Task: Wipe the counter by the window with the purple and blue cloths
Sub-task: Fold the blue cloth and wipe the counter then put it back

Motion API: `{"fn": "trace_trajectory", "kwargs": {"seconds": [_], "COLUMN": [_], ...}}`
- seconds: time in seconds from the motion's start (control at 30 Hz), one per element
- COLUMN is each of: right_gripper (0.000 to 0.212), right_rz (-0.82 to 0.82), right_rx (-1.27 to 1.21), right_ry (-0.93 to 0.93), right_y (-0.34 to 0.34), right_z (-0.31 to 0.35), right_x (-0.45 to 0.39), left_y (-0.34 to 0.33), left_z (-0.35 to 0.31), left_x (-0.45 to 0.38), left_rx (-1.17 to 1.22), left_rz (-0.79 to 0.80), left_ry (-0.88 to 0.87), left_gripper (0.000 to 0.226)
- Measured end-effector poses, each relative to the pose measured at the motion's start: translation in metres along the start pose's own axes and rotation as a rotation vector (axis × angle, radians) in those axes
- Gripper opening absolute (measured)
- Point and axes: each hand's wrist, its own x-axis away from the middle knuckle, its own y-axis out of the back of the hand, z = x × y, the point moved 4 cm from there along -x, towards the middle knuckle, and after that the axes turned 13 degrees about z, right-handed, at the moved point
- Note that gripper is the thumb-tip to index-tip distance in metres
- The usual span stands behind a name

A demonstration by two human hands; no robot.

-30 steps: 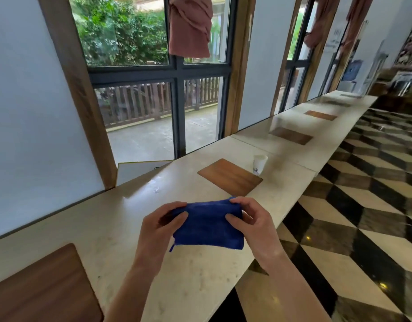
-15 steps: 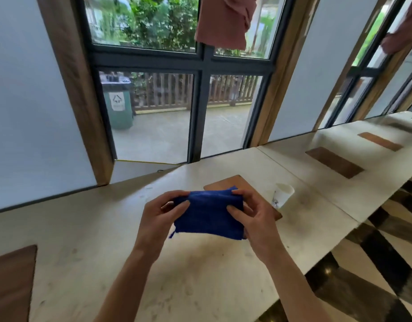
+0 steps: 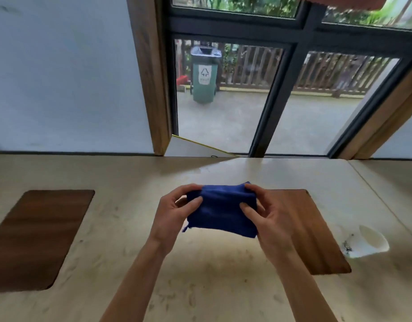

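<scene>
Two dark wooden inlays, left (image 3: pixel 35 238) and right (image 3: pixel 316 231), sit in the pale counter (image 3: pixel 121 182) under the window (image 3: pixel 281 89); a white paper cup (image 3: pixel 367 244) stands right. Left hand (image 3: pixel 175 217) and right hand (image 3: pixel 267 219) pinch the folded blue cloth (image 3: pixel 221 211) by its sides, above the counter.

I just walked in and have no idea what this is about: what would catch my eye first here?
First, the folded blue cloth held above the pale counter, the left hand and right hand pinching its two ends. Dark wooden mats lie on the counter at the left and under the right hand, with a white paper cup beside the right mat. Through the window behind stands a green bin.
</scene>
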Motion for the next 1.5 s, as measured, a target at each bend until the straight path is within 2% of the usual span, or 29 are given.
{"fn": "trace_trajectory", "kwargs": {"seconds": [0.17,0.33,0.63,0.8,0.9,1.0,1.13,1.2,1.27,1.4,1.5], "right_gripper": [0.043,0.057,0.072,0.076,0.072,0.063,0.082,0.087,0.089,0.084,0.063], "right_rz": [0.113,0.217,0.382,0.407,0.392,0.39,0.454,0.496,0.516,0.537,0.513], "right_rx": [-0.002,0.006,-0.118,-0.093,-0.023,0.16,0.496,0.681,0.827,1.066,1.241], "right_ry": [-0.02,-0.086,-0.293,-0.399,-0.5,-0.613,-0.76,-0.77,-0.747,-0.734,-0.565], "right_y": [0.033,0.042,0.031,0.018,0.008,-0.002,-0.007,-0.011,-0.013,-0.014,-0.034], "right_z": [-0.007,-0.027,-0.114,-0.18,-0.217,-0.247,-0.267,-0.267,-0.265,-0.256,-0.246], "right_x": [-0.026,-0.043,-0.083,-0.098,-0.096,-0.084,-0.055,-0.042,-0.036,-0.045,-0.061], "left_y": [-0.022,-0.033,0.01,0.044,0.059,0.064,0.062,0.064,0.07,0.107,0.156], "left_z": [0.018,0.042,0.114,0.178,0.219,0.251,0.276,0.284,0.288,0.277,0.258], "left_x": [-0.018,-0.022,-0.038,-0.047,-0.042,-0.029,-0.005,0.01,0.02,0.016,-0.003], "left_rx": [0.015,0.059,0.082,-0.003,-0.142,-0.298,-0.62,-0.837,-1.001,-0.881,-1.04], "left_rz": [-0.086,-0.139,-0.124,-0.121,-0.065,0.034,0.113,0.18,0.223,0.123,-0.051], "left_ry": [0.038,0.113,0.201,0.347,0.552,0.738,0.82,0.872,0.897,0.842,0.705], "left_gripper": [0.029,0.048,0.061,0.063,0.067,0.071,0.081,0.098,0.105,0.092,0.065]}}
